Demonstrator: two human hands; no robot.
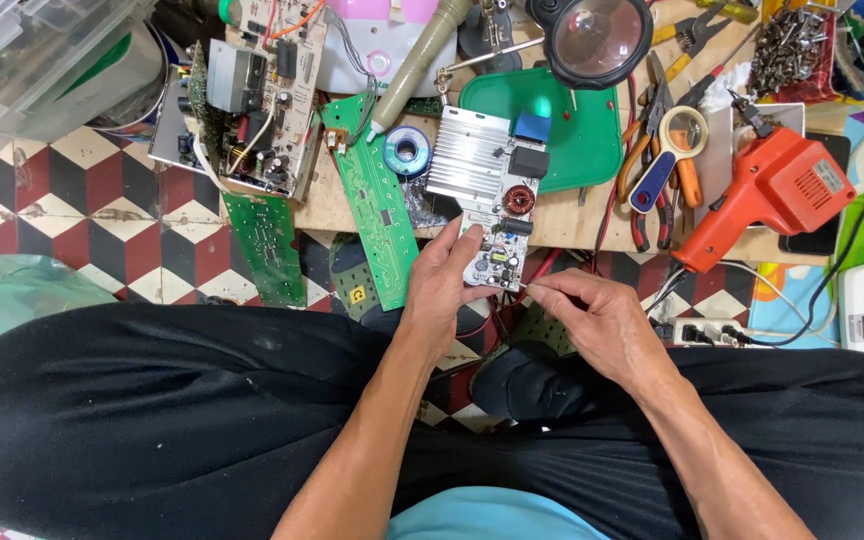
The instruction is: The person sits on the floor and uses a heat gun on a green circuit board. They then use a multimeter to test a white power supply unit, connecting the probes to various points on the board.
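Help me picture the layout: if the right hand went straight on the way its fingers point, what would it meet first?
Probably the circuit board held by the left hand: the right hand points left, fingertips almost at its lower edge.

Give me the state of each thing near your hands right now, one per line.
Left hand: gripping the near left edge of the white circuit board.
Right hand: fingertips pinched at the board's near right corner.
White circuit board: component side up, far end resting on the wooden board.
Long green board: lying flat, untouched.
Orange soldering gun: lying on its side, unheld.
Magnifier: tilted above the green tray.
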